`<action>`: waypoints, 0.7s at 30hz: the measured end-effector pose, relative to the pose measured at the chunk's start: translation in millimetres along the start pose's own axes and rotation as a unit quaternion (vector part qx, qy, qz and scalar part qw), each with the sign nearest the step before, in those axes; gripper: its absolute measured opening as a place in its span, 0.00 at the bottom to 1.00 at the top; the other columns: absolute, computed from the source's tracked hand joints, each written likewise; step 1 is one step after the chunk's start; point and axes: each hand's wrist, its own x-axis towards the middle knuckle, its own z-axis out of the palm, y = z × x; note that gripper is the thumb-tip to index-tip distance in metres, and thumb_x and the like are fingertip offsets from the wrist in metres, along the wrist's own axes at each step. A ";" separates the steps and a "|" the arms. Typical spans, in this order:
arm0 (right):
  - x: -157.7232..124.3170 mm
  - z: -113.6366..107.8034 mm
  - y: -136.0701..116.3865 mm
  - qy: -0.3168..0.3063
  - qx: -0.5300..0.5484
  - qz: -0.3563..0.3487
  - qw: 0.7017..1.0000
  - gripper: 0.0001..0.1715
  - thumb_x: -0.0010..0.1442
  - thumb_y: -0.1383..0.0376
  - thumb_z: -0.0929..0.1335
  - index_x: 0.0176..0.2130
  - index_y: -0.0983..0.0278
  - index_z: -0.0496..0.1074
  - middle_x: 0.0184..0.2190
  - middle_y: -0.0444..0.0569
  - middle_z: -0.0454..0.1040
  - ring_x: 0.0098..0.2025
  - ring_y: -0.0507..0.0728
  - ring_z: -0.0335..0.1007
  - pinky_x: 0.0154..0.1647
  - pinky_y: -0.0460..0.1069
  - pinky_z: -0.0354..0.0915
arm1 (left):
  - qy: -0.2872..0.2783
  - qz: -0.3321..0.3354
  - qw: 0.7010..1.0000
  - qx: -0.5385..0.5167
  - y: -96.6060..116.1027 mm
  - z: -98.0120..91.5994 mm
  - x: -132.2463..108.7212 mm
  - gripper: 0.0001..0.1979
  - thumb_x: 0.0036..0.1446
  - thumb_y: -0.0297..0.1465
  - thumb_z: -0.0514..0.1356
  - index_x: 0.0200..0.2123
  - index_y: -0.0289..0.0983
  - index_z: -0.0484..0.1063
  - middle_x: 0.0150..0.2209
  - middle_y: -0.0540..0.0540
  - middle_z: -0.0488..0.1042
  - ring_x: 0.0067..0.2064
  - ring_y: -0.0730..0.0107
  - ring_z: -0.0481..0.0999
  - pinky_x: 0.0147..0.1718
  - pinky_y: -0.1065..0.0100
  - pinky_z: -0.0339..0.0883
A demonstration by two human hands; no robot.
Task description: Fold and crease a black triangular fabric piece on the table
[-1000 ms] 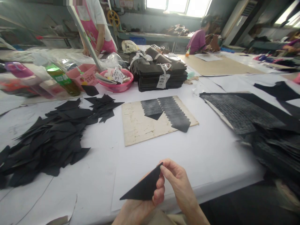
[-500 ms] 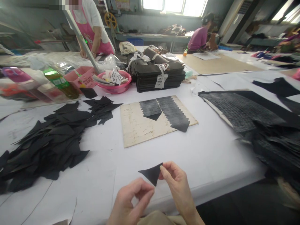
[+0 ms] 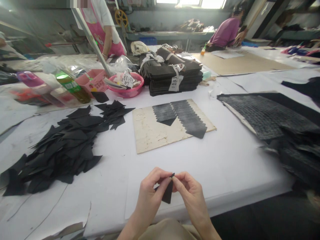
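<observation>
Both my hands meet over the near edge of the white-covered table, pinching one small black fabric piece point(image 3: 168, 195). My left hand point(image 3: 152, 190) grips its upper edge between thumb and fingers, covering part of it. Close beside it, my right hand point(image 3: 191, 190) pinches the same top edge; the piece hangs down between them. Ahead lies a cream board point(image 3: 147, 136) carrying two overlapping rows of black pieces, a shorter row point(image 3: 163, 113) and a longer row point(image 3: 190, 118). To the left spreads a loose heap of black pieces point(image 3: 62, 146).
At right, a dark textured panel point(image 3: 257, 113) lies beside crumpled black fabric point(image 3: 300, 156). Behind the board stand tied black bundles point(image 3: 175, 78), a pink basin point(image 3: 127, 90) and a green-labelled bottle point(image 3: 72, 87). A slanted pole point(image 3: 92, 40) rises at left. Two people work farther back.
My left hand has moved up and right to take hold of the black fabric piece beside my right hand. The piece now looks narrower, and the view has shifted slightly.
</observation>
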 end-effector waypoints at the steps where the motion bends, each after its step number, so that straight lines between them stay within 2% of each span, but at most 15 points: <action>1: 0.2 -0.2 0.0 -0.004 -0.001 -0.001 1.000 0.19 0.59 0.51 0.70 0.35 0.65 0.72 0.27 0.45 0.72 0.31 0.53 0.68 0.34 0.47 0.68 | 0.001 -0.015 1.000 -0.015 0.4 0.6 0.3 0.08 0.64 0.33 0.58 0.38 0.38 0.76 0.34 0.46 0.73 0.35 0.67 0.72 0.36 0.70 0.65; 5: 1.0 -0.9 -1.0 -0.014 -0.005 0.000 1.000 0.19 0.61 0.51 0.69 0.36 0.65 0.73 0.29 0.47 0.74 0.32 0.54 0.70 0.36 0.48 0.69 | 0.009 -0.057 0.996 -0.069 -0.9 3.1 0.0 0.08 0.63 0.35 0.59 0.39 0.38 0.75 0.34 0.46 0.73 0.36 0.66 0.73 0.37 0.69 0.66; 13: -0.5 -1.3 0.1 -0.028 -0.014 -0.012 0.999 0.17 0.62 0.53 0.69 0.35 0.64 0.72 0.29 0.44 0.72 0.32 0.52 0.68 0.36 0.46 0.67 | 0.011 -0.048 0.998 -0.050 -6.4 2.4 -1.8 0.08 0.62 0.35 0.60 0.37 0.37 0.75 0.33 0.47 0.72 0.35 0.67 0.73 0.36 0.69 0.66; 21: -4.7 -0.7 -3.7 -0.026 -0.044 -0.018 0.999 0.16 0.63 0.54 0.68 0.34 0.64 0.71 0.28 0.43 0.71 0.32 0.52 0.68 0.36 0.45 0.66 | -0.045 -0.072 0.992 -0.094 -2.9 -1.3 2.0 0.10 0.63 0.37 0.59 0.35 0.35 0.72 0.32 0.47 0.72 0.33 0.67 0.75 0.34 0.70 0.68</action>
